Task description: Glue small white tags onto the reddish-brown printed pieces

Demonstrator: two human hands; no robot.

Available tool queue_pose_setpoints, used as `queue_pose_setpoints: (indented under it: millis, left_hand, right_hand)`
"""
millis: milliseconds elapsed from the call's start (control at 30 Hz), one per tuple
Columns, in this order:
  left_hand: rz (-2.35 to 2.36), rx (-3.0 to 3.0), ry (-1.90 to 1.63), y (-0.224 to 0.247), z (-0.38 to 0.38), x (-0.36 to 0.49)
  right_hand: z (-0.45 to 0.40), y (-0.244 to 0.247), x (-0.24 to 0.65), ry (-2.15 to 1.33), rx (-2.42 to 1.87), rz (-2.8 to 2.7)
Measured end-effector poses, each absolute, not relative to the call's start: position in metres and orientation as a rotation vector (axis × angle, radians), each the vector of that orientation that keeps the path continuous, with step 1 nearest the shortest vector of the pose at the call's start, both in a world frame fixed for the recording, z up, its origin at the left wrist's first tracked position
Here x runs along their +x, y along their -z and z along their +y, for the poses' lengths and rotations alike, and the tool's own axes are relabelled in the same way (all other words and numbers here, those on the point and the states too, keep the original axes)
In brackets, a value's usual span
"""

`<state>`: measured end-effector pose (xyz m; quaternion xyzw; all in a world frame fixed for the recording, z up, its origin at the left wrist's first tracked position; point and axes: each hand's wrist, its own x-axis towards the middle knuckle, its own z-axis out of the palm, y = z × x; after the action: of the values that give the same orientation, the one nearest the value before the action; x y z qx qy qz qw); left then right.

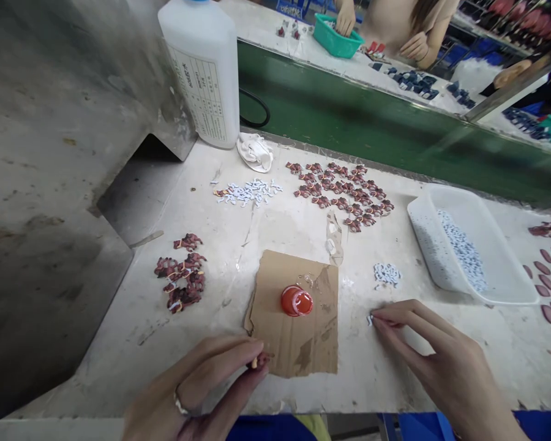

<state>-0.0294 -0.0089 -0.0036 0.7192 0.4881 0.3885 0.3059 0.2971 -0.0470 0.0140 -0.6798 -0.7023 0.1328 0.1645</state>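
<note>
Between thumb and index finger, my left hand [206, 383] pinches a small reddish-brown figurine [259, 360] by the near left corner of a piece of cardboard [275, 275]. A small red cup [296, 301] of shiny liquid stands on that cardboard. Over on the right, my right hand [434, 349] grips a tiny pale blue-white piece [370, 320] in its fingertips, low over the table. Just beyond it lies a small pile of similar pale pieces [387, 274]. Brown figurines [183, 272] are clustered at the left, and many more figurines [342, 190] spread across the back.
A large white bottle [206, 73] and a crumpled white cloth [255, 152] stand at the back left beside a metal housing [50, 184]. More pale pieces [250, 192] lie nearby. At right are a translucent bin [482, 245] and reddish ovals [548, 313]. Another person's hand reaches into a green basket [335, 41].
</note>
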Motion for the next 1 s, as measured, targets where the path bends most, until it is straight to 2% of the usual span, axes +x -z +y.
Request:
queue_pose_setpoints:
  millis: [133, 400, 1000]
  left_hand:
    - [1.315, 1.852, -1.054, 0.005, -0.012, -0.029]
    - [1.267, 1.851, -0.988, 0.006, -0.010, -0.032]
    - [1.205, 1.833, -0.982, 0.001, -0.002, -0.025]
  right_hand:
    - [-0.032, -0.026, 0.281, -0.390, -1.935, -1.910]
    - [0.002, -0.030, 0.228, -0.659, -1.619, -1.795]
    - [-0.001, -0.030, 0.217, -0.663, -1.550, -1.866]
